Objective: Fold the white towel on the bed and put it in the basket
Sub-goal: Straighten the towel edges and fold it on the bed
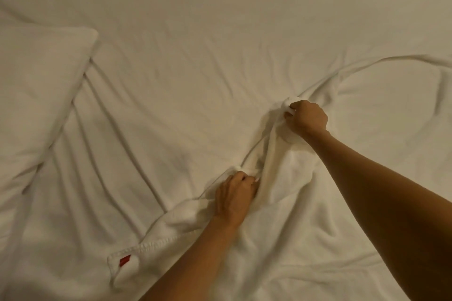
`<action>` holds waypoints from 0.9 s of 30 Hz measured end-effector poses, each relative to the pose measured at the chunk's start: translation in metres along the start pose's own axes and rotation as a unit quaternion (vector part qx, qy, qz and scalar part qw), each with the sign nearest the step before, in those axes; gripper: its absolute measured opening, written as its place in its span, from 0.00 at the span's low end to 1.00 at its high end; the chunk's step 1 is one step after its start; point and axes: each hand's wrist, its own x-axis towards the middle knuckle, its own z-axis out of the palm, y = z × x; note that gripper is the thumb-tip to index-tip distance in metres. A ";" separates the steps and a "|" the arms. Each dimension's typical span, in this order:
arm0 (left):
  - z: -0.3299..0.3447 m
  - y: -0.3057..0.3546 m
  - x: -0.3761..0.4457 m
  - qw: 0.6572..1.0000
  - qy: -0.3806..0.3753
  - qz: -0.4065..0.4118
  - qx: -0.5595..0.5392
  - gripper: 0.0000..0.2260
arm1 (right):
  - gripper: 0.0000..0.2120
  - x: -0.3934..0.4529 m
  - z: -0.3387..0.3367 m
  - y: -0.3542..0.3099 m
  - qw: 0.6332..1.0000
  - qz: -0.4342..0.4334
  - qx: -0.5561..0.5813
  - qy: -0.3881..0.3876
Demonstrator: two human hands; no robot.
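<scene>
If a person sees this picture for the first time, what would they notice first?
First, the two hands at centre right: the left hand and the right hand each clutch a bunched edge of the white towel, which lies crumpled on the bed. Next, the small red tag on the towel's near corner, and the pillow at the left.

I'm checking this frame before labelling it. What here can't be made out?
- Basket: not in the head view at all; where it stands cannot be told.
- White towel: its far edge blends into the white bedsheet, and the frame's bottom edge cuts it off.
- Red tag: too small to read.
- Left hand and right hand: fingertips buried in towel folds.
- Pillow: cut off at the left edge.
</scene>
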 end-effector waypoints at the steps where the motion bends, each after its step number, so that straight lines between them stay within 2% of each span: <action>1: -0.001 -0.001 0.003 1.000 0.016 0.004 -0.012 0.09 | 0.09 0.002 -0.003 0.000 1.000 -0.012 0.014 0.003; 4: -0.013 -0.002 0.007 0.997 0.041 -0.013 -0.056 0.06 | 0.07 0.013 -0.012 -0.003 0.997 -0.025 0.068 -0.010; 6: -0.026 -0.006 0.014 0.994 0.069 -0.055 -0.067 0.09 | 0.05 0.021 -0.018 -0.007 0.996 -0.029 0.086 -0.008; 9: -0.055 -0.025 0.039 0.984 0.091 -0.122 -0.095 0.10 | 0.09 0.033 -0.028 -0.022 0.995 -0.050 0.090 0.007; 13: -0.111 -0.079 0.084 0.959 0.185 -0.200 -0.083 0.10 | 0.08 0.053 -0.046 -0.061 0.985 -0.137 0.056 0.093; 15: -0.139 -0.113 0.108 0.950 0.208 -0.227 -0.052 0.10 | 0.10 0.065 -0.056 -0.089 0.971 -0.174 0.068 0.149; 19: -0.175 -0.168 0.144 0.949 0.206 -0.240 0.005 0.10 | 0.11 0.101 -0.052 -0.144 0.950 -0.217 0.052 0.220; 23: -0.170 -0.199 0.160 0.948 0.189 -0.256 0.019 0.08 | 0.12 0.124 -0.014 -0.183 0.962 -0.203 0.024 0.184; 27: -0.146 -0.219 0.161 0.940 0.195 -0.280 0.006 0.08 | 0.13 0.137 0.013 -0.209 0.960 -0.199 0.038 0.194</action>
